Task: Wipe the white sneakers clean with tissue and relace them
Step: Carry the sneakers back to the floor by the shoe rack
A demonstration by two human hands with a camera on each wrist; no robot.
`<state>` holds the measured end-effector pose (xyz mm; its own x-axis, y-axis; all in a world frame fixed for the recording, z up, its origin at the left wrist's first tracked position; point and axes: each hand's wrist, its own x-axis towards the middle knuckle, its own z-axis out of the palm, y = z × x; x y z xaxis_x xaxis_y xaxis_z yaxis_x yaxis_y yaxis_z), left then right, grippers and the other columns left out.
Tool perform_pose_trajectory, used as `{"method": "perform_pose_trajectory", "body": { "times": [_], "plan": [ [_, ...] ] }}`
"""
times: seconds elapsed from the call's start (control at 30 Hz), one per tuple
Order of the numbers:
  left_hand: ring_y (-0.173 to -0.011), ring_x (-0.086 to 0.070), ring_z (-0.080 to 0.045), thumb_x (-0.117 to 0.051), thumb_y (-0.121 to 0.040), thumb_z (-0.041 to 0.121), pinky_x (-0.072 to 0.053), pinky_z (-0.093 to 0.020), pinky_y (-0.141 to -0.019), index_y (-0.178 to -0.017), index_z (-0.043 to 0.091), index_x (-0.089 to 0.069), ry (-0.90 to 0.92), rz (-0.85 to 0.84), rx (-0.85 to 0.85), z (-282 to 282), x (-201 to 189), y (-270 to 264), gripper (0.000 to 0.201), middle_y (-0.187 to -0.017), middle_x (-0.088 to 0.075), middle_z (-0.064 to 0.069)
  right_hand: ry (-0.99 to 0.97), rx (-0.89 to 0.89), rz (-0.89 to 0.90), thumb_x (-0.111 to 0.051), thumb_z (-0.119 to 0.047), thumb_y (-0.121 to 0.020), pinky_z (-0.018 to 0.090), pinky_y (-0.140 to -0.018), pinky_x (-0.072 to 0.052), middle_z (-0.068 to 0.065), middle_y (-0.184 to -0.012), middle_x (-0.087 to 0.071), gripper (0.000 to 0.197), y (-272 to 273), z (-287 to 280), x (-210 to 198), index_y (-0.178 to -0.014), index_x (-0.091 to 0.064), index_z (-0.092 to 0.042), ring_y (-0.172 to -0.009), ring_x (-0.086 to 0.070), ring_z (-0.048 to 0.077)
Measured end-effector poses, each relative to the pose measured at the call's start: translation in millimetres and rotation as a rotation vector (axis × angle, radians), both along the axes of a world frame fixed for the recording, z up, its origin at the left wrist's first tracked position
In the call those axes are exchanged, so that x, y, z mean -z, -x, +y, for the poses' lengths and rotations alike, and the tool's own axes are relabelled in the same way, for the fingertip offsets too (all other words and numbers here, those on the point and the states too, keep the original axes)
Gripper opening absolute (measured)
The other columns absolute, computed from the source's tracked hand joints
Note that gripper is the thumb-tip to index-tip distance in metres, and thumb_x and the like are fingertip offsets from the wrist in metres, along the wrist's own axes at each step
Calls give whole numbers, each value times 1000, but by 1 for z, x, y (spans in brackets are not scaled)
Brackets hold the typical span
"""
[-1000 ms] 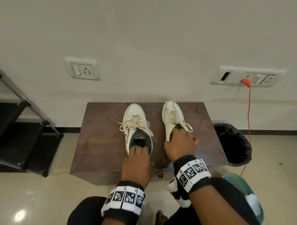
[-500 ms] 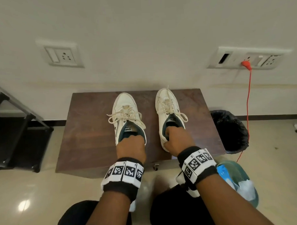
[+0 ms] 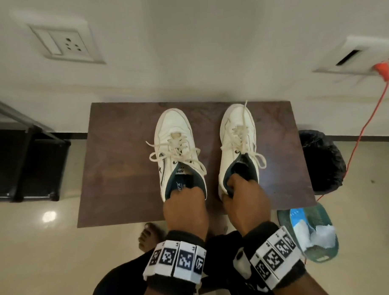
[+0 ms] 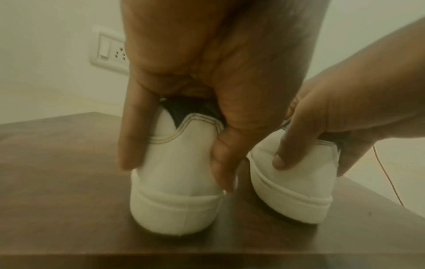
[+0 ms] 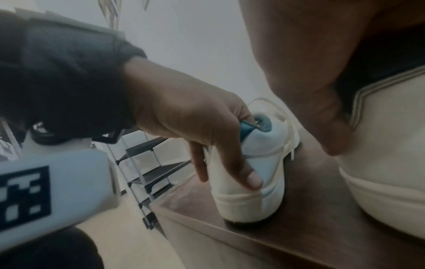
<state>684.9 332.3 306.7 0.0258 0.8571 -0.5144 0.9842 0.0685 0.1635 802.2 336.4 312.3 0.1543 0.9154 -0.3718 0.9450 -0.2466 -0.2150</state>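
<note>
Two white sneakers with loose cream laces stand side by side, toes toward the wall, on a dark brown table (image 3: pixel 124 172). My left hand (image 3: pixel 184 203) grips the heel of the left sneaker (image 3: pixel 173 134), fingers inside the dark collar and thumb down the back (image 4: pixel 174 163). My right hand (image 3: pixel 241 194) grips the heel of the right sneaker (image 3: pixel 237 128) the same way, its thumb pressed on the heel (image 4: pixel 296 174). In the right wrist view the left sneaker (image 5: pixel 250 196) rests on the table near its front edge, with the right sneaker (image 5: pixel 386 182) close beside it.
A black bin (image 3: pixel 322 162) stands right of the table. A teal basket (image 3: pixel 311 233) with white tissue sits on the floor by my right arm. A black shoe rack (image 3: pixel 24 166) stands at the left. An orange cable (image 3: pixel 369 119) hangs from the wall socket.
Both hands have settled deeper over the sneakers' heels, fingers now inside the collars. The head view has come closer and shifted; the sneakers stay on the table.
</note>
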Motion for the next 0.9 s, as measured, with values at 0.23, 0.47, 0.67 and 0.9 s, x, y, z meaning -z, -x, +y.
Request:
{"method": "perform_pose_trajectory", "body": {
  "times": [0.23,0.47,0.67,0.9],
  "plan": [
    [-112,-54,-23,-49,-94,18,-51,-35,-87,-111,19,-60,89,-29,21,8,-52,22,21,-113,-63,-5,166,-42,80,-54,-26,-90,26,-68,-42,3,-99,-64,21,27,-2,-47,-110,-52,-20,-90,-63,22],
    [-104,-57,-24,-51,-89,22,-48,-35,-80,-104,19,-59,97,-18,4,13,-150,42,17,-108,-63,-4,177,-108,183,-58,-26,-81,29,-68,-44,2,-91,-61,12,42,13,-148,-91,-51,-21,-86,-59,25],
    [-105,-57,-25,-51,-88,17,-50,-34,-81,-107,18,-60,88,40,-11,-8,-230,61,21,-107,-64,-6,209,-352,181,-56,-19,-84,32,-76,-46,6,-106,-60,23,59,10,-220,-107,-56,-18,-99,-56,26],
    [-103,-57,-23,-52,-88,21,-46,-33,-76,-106,21,-59,43,96,-126,-36,-282,81,19,-105,-64,-4,183,-580,159,-49,-15,-87,32,-76,-46,10,-109,-57,21,76,5,-272,-107,-56,-15,-98,-58,29]
  ]
}}
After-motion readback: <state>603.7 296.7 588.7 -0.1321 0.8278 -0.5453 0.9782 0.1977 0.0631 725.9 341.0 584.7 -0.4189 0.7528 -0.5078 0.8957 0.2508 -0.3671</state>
